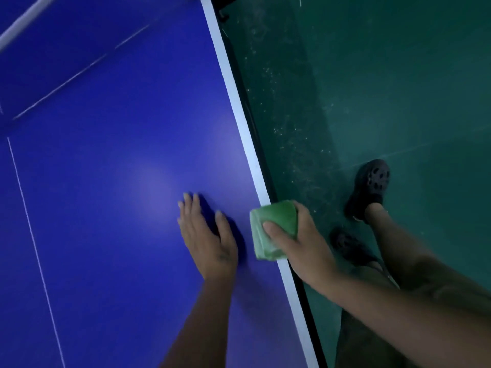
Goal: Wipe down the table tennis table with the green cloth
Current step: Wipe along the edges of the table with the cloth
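A dim room with a scuffed, dusty green floor (pixel 372 75) lies to the right of the blue table tennis worktop (pixel 106 181), whose white edge band (pixel 233 96) runs diagonally through the view. The left hand (pixel 207 235) lies flat on the blue surface near that edge, fingers straight and slightly spread, holding nothing and apparently bracing the person. The right hand (pixel 300 243) grips the green cloth (pixel 279 212), folded into a thick pad, thumb pressed on top and fingers wrapped round its far side. The pad sits right at the worktop's edge, overlapping the white band just beside the left hand. The cloth looks soft, light and limp, so it would likely bunch or unfold if pinched by a corner. Holding it as a folded block, with the palm and thumb bearing down over its middle, should keep a flat face on the surface. The worktop appears hard, smooth and stiff, so the cloth should slide easily, and steady downward pressure matters more than grip strength. Dark perforated shoes (pixel 372 187) stand on the floor beside the edge.
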`<act>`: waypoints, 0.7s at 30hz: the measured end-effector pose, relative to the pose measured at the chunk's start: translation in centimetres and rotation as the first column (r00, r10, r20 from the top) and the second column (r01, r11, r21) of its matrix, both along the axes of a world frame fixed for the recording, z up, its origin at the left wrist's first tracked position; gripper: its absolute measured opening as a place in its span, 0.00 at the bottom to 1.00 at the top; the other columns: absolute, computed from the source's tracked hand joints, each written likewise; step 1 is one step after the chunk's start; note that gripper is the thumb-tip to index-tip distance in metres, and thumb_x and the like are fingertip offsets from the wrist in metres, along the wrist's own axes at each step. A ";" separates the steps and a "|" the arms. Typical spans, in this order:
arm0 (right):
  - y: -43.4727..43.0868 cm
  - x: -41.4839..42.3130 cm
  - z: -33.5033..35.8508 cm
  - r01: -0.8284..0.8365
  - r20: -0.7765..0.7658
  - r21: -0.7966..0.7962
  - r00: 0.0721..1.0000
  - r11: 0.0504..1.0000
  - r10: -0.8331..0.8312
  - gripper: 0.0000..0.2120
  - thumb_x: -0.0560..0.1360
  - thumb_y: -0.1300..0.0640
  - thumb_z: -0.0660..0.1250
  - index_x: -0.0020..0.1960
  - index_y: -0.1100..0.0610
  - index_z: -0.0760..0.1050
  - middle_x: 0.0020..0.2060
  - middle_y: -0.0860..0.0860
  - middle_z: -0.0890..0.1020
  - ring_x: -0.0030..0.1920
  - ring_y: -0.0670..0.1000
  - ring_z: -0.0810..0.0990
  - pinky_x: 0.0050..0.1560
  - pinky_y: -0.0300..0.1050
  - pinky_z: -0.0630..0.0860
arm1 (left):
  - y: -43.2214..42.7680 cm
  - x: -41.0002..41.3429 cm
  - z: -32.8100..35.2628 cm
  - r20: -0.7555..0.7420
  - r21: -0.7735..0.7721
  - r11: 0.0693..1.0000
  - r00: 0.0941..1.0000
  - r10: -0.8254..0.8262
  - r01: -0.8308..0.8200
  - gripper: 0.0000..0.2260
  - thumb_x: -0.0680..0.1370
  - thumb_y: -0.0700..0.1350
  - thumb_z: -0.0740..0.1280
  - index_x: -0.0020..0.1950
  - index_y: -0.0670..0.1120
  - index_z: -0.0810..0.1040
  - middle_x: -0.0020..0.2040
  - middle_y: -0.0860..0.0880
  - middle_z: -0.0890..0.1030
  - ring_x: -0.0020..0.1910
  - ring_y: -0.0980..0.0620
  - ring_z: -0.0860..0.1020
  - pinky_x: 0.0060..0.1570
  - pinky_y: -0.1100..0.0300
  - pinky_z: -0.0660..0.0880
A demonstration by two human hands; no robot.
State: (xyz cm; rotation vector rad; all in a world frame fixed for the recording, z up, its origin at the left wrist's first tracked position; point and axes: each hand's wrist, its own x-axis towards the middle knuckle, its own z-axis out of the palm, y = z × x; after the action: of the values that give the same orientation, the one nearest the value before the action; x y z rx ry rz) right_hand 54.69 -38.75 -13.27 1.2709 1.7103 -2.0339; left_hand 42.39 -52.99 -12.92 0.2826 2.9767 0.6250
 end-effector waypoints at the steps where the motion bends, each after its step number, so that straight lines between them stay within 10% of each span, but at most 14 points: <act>1: -0.3 0.2 -0.1 0.026 -0.005 -0.041 1.000 0.999 -0.026 0.40 0.67 0.23 0.68 0.74 0.37 0.65 0.64 0.42 0.80 0.60 0.42 0.82 0.63 0.50 0.79 | 1.9 -3.1 -0.1 -0.008 -0.030 0.999 1.000 -0.016 0.016 0.25 0.88 0.46 0.61 0.85 0.41 0.65 0.87 0.44 0.61 0.88 0.45 0.56 0.85 0.40 0.51; 8: 2.0 -0.5 -1.7 -0.084 -0.043 -0.142 0.996 0.986 0.079 0.47 0.66 0.18 0.68 0.79 0.33 0.58 0.68 0.33 0.72 0.61 0.28 0.75 0.56 0.27 0.72 | 14.3 -21.2 -2.1 -0.073 -0.182 0.972 0.988 0.135 -0.146 0.29 0.88 0.63 0.52 0.88 0.58 0.57 0.90 0.51 0.51 0.89 0.47 0.47 0.85 0.41 0.43; 11: 3.2 -3.1 -1.3 -0.040 -0.047 -0.181 0.998 0.983 0.032 0.34 0.66 0.19 0.70 0.67 0.18 0.59 0.65 0.32 0.73 0.63 0.31 0.76 0.56 0.22 0.71 | 15.7 -23.5 -2.3 -0.083 -0.191 0.963 0.980 0.179 -0.192 0.31 0.85 0.67 0.50 0.88 0.60 0.56 0.90 0.53 0.52 0.89 0.48 0.47 0.86 0.42 0.43; 16: 5.9 -12.2 -0.6 0.198 -0.059 -0.210 0.975 0.957 -0.215 0.24 0.65 0.25 0.76 0.56 0.23 0.70 0.60 0.45 0.81 0.59 0.47 0.84 0.62 0.54 0.83 | 15.7 -23.2 -2.0 -0.105 -0.186 0.961 0.976 0.189 -0.206 0.31 0.85 0.67 0.53 0.87 0.59 0.60 0.89 0.53 0.55 0.88 0.49 0.49 0.86 0.43 0.44; 21: 11.5 -23.5 -1.0 0.239 -0.098 -0.087 0.964 0.967 -0.247 0.31 0.68 0.29 0.75 0.63 0.42 0.72 0.60 0.46 0.82 0.59 0.47 0.84 0.64 0.55 0.82 | 15.9 -23.1 -1.8 -0.121 -0.191 0.959 0.975 0.187 -0.208 0.30 0.86 0.64 0.57 0.87 0.57 0.62 0.89 0.51 0.57 0.88 0.48 0.51 0.86 0.42 0.46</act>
State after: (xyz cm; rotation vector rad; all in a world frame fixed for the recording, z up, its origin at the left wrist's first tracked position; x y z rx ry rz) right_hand 31.19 -27.21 -14.27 1.4335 1.5715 -2.3194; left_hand 19.32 -37.07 -14.71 0.0005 3.1601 0.3256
